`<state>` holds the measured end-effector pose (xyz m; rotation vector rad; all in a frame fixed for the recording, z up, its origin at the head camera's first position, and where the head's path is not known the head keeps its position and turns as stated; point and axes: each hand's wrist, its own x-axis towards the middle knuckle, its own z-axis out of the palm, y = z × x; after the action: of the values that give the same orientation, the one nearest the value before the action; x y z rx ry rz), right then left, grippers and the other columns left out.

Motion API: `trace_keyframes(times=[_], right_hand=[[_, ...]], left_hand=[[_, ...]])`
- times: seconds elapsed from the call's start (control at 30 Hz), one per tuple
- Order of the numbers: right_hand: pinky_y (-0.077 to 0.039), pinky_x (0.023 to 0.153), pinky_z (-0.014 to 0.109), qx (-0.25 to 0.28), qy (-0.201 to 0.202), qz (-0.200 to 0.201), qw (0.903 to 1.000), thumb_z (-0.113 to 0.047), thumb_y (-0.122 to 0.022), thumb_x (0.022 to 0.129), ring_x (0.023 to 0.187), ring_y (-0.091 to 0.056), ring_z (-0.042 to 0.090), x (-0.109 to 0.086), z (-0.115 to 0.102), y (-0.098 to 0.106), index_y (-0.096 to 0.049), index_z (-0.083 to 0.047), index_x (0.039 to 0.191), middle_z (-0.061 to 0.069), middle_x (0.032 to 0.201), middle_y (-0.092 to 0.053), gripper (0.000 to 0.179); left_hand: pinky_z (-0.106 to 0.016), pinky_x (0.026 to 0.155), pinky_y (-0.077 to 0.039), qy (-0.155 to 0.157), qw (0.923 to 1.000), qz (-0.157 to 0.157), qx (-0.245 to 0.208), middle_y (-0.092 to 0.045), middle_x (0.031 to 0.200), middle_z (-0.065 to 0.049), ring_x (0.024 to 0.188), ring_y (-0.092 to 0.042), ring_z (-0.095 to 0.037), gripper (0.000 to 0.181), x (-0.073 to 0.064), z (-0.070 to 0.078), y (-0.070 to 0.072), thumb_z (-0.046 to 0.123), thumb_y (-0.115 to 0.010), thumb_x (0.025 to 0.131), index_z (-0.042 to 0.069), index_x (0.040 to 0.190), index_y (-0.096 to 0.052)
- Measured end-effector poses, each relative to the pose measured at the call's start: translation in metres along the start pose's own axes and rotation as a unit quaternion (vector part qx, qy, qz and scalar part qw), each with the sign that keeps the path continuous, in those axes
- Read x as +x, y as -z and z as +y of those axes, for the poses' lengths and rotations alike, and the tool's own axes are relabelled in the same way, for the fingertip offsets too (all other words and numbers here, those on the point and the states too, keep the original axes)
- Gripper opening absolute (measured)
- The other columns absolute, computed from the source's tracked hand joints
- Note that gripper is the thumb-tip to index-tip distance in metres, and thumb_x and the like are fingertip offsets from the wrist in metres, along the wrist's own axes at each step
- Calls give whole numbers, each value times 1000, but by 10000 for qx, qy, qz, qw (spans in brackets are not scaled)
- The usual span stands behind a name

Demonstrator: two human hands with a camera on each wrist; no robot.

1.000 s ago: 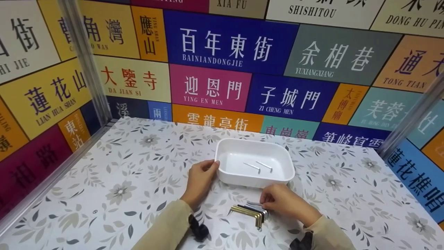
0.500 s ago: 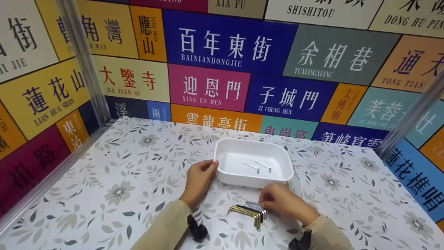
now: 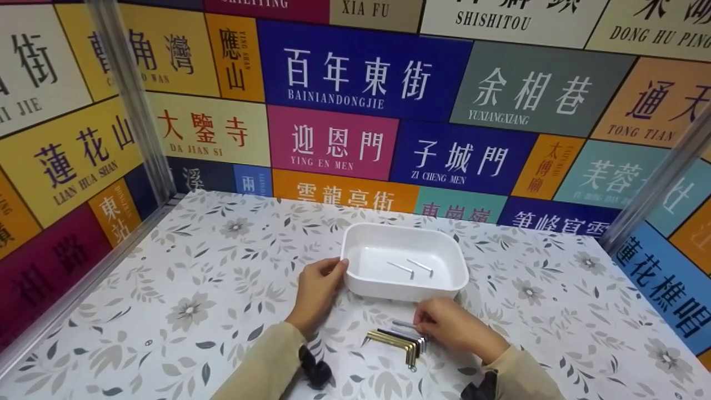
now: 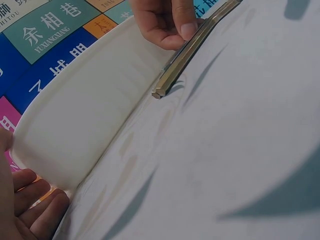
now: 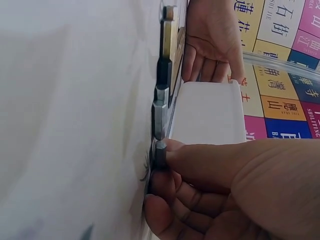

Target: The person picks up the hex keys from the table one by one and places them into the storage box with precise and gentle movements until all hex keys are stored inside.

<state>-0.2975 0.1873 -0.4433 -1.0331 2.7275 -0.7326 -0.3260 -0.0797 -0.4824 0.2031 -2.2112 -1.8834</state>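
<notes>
A white plastic tub point(image 3: 408, 290) stands on the table with two silver hex keys point(image 3: 420, 267) lying inside it. My left hand point(image 3: 319, 286) is at the tub's left end, thumb at the rim and fingers bent against the outer wall. In front of the tub, several hex keys lie side by side in a row: brass-coloured ones point(image 3: 389, 339) nearest me, then black and silver. At the far end of that row, my right hand point(image 3: 452, 326) pinches a silver hex key point(image 5: 160, 153) by its bent end between thumb and forefinger.
A white tablecloth point(image 3: 139, 311) with grey flowers and leaves covers the table. Behind it and along both sides rise panels point(image 3: 355, 72) of coloured street-name signs, joined by clear corner strips point(image 3: 141, 105).
Both hands keep their places at the tub and the hex keys. The head view shifts very slightly.
</notes>
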Motion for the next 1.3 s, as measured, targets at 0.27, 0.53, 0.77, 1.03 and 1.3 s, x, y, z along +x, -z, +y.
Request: trace_keyframes(times=[0.27,0.53,0.77,1.03,1.3], right_hand=[[-43,60,19,2,-9,41,10000,-1,-69,86,64,-46,-2,0,0,1,-69,-7,79,-3,70,-63,9],[-43,60,18,143,64,-89,9998,-5,-70,88,64,-46,-4,0,-4,5,-69,-6,81,-2,70,-64,7],[-41,58,18,339,185,-191,9991,-11,-72,90,62,-45,-5,0,-10,11,-68,-5,81,0,69,-64,12],[-44,60,17,597,89,-233,9979,-6,-69,91,63,-48,-4,2,-17,18,-67,-3,84,-2,71,-63,8],[-46,59,19,578,111,-113,9982,-7,-67,92,63,-51,-3,0,-19,26,-68,-4,86,1,73,-66,7]], left_hand=[[-25,78,-57,-57,9999,29,-101,-77,106,-10,87,-69,-14,41,-1,0,0,34,-68,94,3,120,-72],[-23,77,-55,-107,9999,61,22,-77,105,-9,87,-69,-14,38,-1,-1,1,33,-69,94,5,118,-74],[-30,88,-56,8,9999,18,143,-77,110,-7,97,-69,-16,43,0,1,1,39,-67,93,6,121,-72],[-35,96,-56,65,9999,-14,131,-75,116,-7,105,-69,-18,45,1,2,2,40,-66,94,7,124,-71],[-30,89,-57,156,9997,-137,154,-75,113,-5,98,-68,-16,44,1,0,2,40,-65,95,8,126,-70]])
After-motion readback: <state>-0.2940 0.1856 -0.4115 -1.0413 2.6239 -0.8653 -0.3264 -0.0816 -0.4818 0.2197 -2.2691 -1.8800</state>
